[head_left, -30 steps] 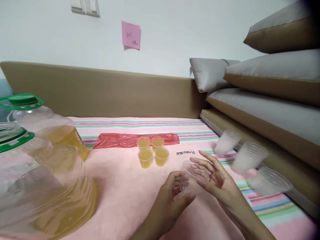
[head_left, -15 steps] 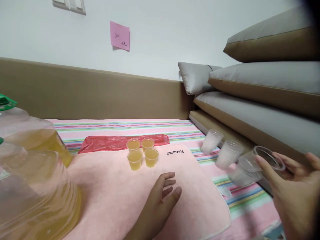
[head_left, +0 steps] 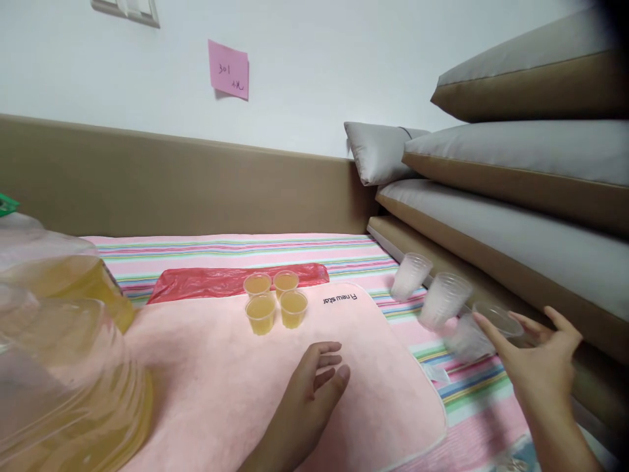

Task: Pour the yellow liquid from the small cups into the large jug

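Note:
My right hand (head_left: 535, 351) has its thumb and fingers on either side of the rim of a clear plastic cup (head_left: 498, 317). That cup sits at the mouth of a tilted stack of cups (head_left: 466, 341) on the striped sheet. My left hand (head_left: 317, 387) hovers above the pink mat (head_left: 206, 373), fingers loosely curved, thumb apart, holding nothing. Beyond it, several cups of yellow liquid (head_left: 260, 314) stand close together on the mat.
Two more leaning cup stacks (head_left: 445, 301) (head_left: 411, 276) lie beside the grey-brown cushions (head_left: 515, 226). Large clear jugs of yellow liquid (head_left: 73, 380) fill the left side. Behind the filled cups lies a red plastic bag (head_left: 196, 283). A brown padded board (head_left: 196, 187) runs along the wall.
My right hand has moved left and away from me, bringing the clear cup against the stack. My left hand keeps nearly the same place. The view has shifted slightly.

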A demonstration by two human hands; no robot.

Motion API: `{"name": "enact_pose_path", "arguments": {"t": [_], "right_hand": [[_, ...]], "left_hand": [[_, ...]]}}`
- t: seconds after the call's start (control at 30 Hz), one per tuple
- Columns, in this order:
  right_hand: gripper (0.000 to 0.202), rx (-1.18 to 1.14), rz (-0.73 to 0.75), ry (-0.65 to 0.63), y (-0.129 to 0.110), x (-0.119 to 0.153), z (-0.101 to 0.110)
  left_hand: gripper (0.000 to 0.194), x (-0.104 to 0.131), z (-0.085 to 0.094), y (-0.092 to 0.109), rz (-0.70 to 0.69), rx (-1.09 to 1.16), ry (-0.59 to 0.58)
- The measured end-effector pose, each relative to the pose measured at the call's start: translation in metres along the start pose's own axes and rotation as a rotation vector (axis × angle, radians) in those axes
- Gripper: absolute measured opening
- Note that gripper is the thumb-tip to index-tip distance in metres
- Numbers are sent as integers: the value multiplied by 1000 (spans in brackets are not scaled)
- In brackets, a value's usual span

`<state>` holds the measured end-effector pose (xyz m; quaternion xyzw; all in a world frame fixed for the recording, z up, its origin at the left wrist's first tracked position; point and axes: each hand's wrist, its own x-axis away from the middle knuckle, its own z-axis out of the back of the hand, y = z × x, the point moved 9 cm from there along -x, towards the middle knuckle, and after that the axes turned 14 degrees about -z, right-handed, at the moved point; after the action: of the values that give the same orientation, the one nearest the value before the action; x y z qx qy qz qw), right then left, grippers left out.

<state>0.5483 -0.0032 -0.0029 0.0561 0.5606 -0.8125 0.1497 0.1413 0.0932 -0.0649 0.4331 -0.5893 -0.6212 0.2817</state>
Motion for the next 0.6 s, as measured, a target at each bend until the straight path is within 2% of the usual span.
{"name": "enact_pose_path", "arguments": {"t": [0.23,0.43,0.53,0.6], "right_hand": [[116,-11,-66,-55,27,-4,-14],[112,63,-73,-59,26,4,-14],[118,72,-93,-72,31,3,-16],[119,48,-35,-27,28,1,-10]], "left_hand": [[50,-1,-3,5,-16,-7,-29],[46,0,-4,6,-12,-6,-34],[46,0,-4,8,-18,-5,-43],[45,0,-3,9,-18,-7,-43]]}}
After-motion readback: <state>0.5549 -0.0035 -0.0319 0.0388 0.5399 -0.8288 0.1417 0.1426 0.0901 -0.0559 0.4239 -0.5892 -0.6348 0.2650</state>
